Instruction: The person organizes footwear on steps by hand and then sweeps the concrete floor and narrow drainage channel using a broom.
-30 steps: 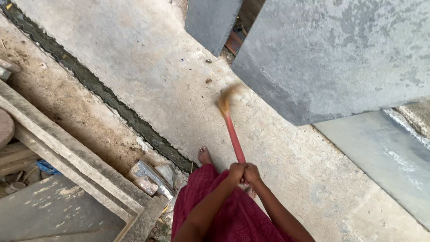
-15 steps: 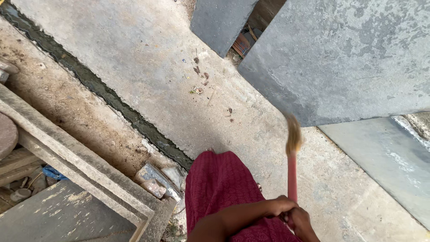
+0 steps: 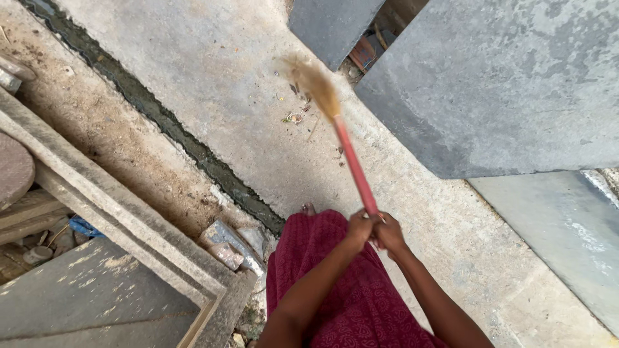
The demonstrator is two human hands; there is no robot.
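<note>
A long broom with a red handle and a pale straw-coloured brush head (image 3: 351, 158) is gripped at its near end by both hands, which are closed side by side around the handle just above a dark red patterned garment (image 3: 342, 290). The left hand (image 3: 358, 229) is wrapped fully round the handle, with the right hand (image 3: 389, 233) clasped just beside it, touching it; no gap between the fingers is seen on either. The handle is slanted away from the hands towards the far left, and the brush head, blurred, is seen over a pale grey concrete floor (image 3: 213, 71), near a small scatter of dry leaf litter and debris (image 3: 295, 117).

To the far right, a large grey mottled stone slab (image 3: 509, 84) is seen, and a smaller dark grey slab (image 3: 332, 26) at the far centre. A smoother grey slab (image 3: 561, 232) lies at the near right. A dark, mortar-filled groove (image 3: 167, 129) is run diagonally across the floor on the left, with sandy ground beside it. At the near left, a weathered grey concrete frame (image 3: 122, 219) is laid at a slant, with broken brick pieces (image 3: 229, 245) just beside its near end.
</note>
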